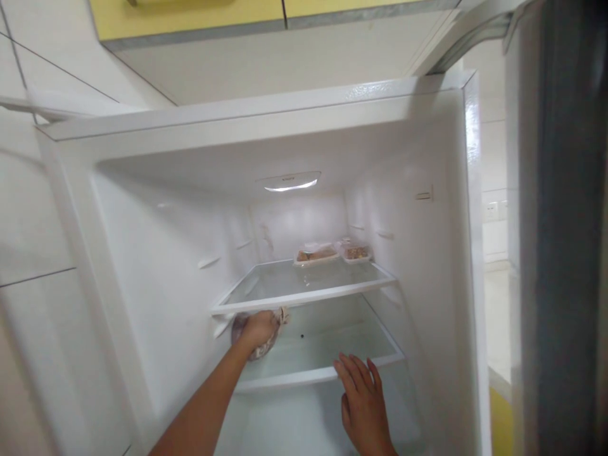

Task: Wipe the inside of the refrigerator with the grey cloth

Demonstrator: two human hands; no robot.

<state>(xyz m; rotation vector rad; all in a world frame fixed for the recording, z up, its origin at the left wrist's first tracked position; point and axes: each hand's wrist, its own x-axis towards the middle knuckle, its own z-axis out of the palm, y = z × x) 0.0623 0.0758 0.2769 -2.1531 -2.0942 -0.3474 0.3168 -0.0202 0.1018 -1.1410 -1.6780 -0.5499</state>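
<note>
Inside an open white fridge, my left hand [261, 328] is closed on a bag [266, 348] with dark, partly hidden contents, at the left side of the middle shelf [327, 326]. The bag's gathered end sticks out to the right of my fingers. My right hand [361, 394] has its fingers spread, with the fingertips at the front edge of that same shelf. On the upper shelf [304, 280], toward the back right, sit two wrapped food trays, one wider [316, 255] and one smaller [356, 254].
The dark fridge door [565, 240] stands open on the right. White side walls [142, 253] enclose the shelves. A lit lamp [291, 185] is in the fridge ceiling. Yellow cabinets [199, 18] hang above the fridge.
</note>
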